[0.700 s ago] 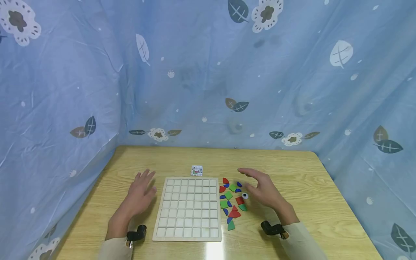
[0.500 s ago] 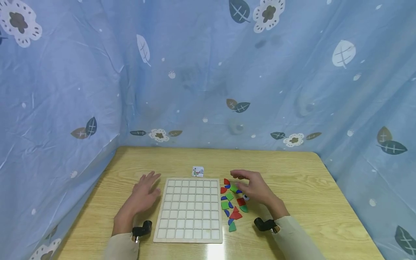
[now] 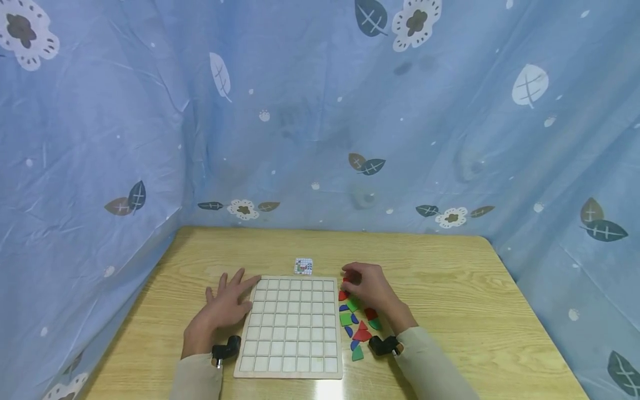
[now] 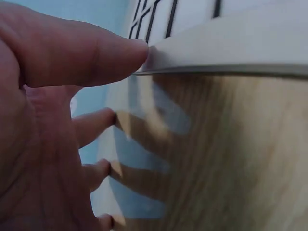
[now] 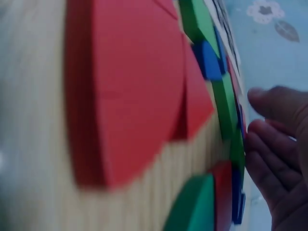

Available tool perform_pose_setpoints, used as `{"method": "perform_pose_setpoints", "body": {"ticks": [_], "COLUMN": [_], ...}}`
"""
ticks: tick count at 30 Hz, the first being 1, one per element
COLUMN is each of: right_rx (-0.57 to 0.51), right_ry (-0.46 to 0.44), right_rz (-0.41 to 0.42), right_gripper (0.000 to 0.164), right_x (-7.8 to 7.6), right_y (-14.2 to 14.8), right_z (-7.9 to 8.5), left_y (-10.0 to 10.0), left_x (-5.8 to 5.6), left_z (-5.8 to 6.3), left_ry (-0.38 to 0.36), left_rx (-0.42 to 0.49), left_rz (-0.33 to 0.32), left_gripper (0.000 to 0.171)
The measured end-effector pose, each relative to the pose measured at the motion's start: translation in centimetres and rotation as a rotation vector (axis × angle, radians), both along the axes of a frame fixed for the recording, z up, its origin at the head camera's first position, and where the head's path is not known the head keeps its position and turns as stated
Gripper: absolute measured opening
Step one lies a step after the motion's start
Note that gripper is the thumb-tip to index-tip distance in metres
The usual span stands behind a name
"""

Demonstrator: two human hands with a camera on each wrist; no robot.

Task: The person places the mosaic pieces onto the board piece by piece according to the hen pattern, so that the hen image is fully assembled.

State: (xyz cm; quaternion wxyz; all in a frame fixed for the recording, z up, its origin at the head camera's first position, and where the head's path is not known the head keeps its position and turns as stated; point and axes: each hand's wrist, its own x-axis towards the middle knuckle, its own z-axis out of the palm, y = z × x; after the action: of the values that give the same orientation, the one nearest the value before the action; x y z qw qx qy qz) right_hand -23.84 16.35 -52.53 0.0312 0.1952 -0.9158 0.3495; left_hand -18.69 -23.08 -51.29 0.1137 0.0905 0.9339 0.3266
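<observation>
A pale wooden grid board point(image 3: 289, 328) lies flat on the table. My left hand point(image 3: 222, 308) is spread at its left side, with the index fingertip at the far left corner and the thumb point(image 4: 115, 53) against the board's edge. My right hand point(image 3: 372, 289) is over the far end of a group of coloured pieces right of the board. Its thumb and index finger stand apart around a red quarter-circle piece point(image 3: 343, 295). In the right wrist view the right fingers point(image 5: 274, 154) are loosely bent beside the row of pieces. The palm hides several pieces.
A small picture card point(image 3: 303, 266) lies just beyond the board. Nearer pieces include a green square point(image 3: 346, 319), a red fan-shaped piece point(image 3: 362, 335) and a green quarter-circle point(image 3: 357, 353). A blue patterned curtain point(image 3: 300, 111) hangs behind the wooden table point(image 3: 450, 289).
My right hand has moved left and down over the pieces, its thumb and index finger closing in. My left hand has moved right until it touches the board.
</observation>
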Motion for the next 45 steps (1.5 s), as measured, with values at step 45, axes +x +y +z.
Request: {"method": "perform_pose_setpoints", "body": {"ticks": [45], "right_rx": [-0.072], "right_ry": [0.036], "right_rz": [0.008], "right_gripper": [0.040], "right_x": [0.9], "right_y": [-0.9], "right_z": [0.7], "left_y": [-0.5], "left_x": [0.0], "left_z": [0.2], "left_ry": [-0.014], "left_rx": [0.039], "left_rz": [-0.028], "left_gripper": [0.081]}}
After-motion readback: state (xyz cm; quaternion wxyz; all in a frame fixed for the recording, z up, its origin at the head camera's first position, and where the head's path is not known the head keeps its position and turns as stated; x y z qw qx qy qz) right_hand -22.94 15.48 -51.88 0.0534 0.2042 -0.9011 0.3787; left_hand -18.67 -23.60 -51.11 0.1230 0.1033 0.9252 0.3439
